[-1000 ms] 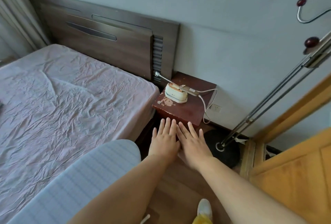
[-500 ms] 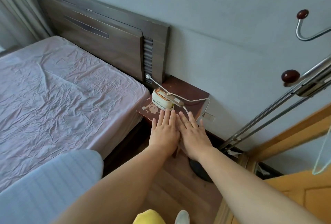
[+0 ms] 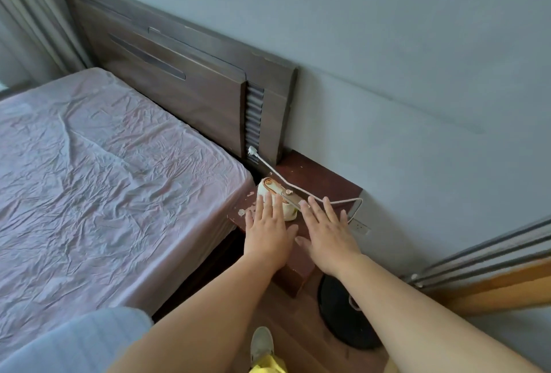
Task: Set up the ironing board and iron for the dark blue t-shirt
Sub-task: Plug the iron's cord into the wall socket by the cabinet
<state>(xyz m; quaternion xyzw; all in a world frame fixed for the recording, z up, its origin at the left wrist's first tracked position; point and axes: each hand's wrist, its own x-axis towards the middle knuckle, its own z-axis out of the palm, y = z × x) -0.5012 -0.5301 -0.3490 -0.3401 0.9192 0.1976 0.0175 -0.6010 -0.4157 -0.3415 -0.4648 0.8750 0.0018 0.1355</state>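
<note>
On the chipped wooden nightstand [image 3: 322,182], flat left hand [image 3: 268,231] and right hand [image 3: 329,231], fingers straight, flank the rounded cream iron [image 3: 275,193].

My left hand [image 3: 268,231] and right hand [image 3: 326,231] reach flat-fingered over the nightstand [image 3: 323,177], either side of the iron [image 3: 275,193]. Its cord [image 3: 337,201] loops toward the wall; the bed [image 3: 104,170] lies left.
</note>
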